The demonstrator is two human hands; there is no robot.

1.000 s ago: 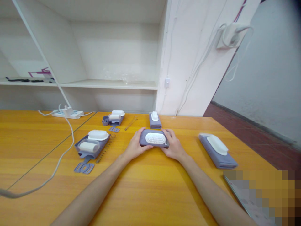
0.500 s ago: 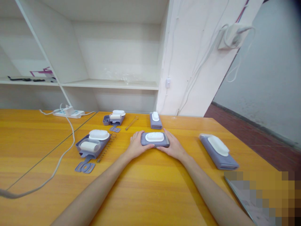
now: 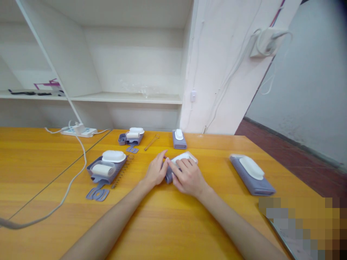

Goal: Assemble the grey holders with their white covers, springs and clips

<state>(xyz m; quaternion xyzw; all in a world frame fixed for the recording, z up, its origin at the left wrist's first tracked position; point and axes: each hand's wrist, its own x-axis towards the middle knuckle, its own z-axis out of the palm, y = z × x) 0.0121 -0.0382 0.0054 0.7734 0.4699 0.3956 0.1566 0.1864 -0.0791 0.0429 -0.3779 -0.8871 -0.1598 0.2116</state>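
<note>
Both hands meet on the purple case with the white brush (image 3: 182,159) at the middle of the tabletop (image 3: 173,224). The left hand (image 3: 155,172) grips its near-left end; the right hand (image 3: 187,177) lies over its top, fingers curled around it. The case's long axis runs left to right, tilted up toward the far right. Most of its body is hidden under the right hand, so the latch side cannot be made out

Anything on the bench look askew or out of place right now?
The purple box between the left hand and right hand sits tilted, one end raised. A white cable trails loose across the table. Nothing looks spilled or broken.
</note>
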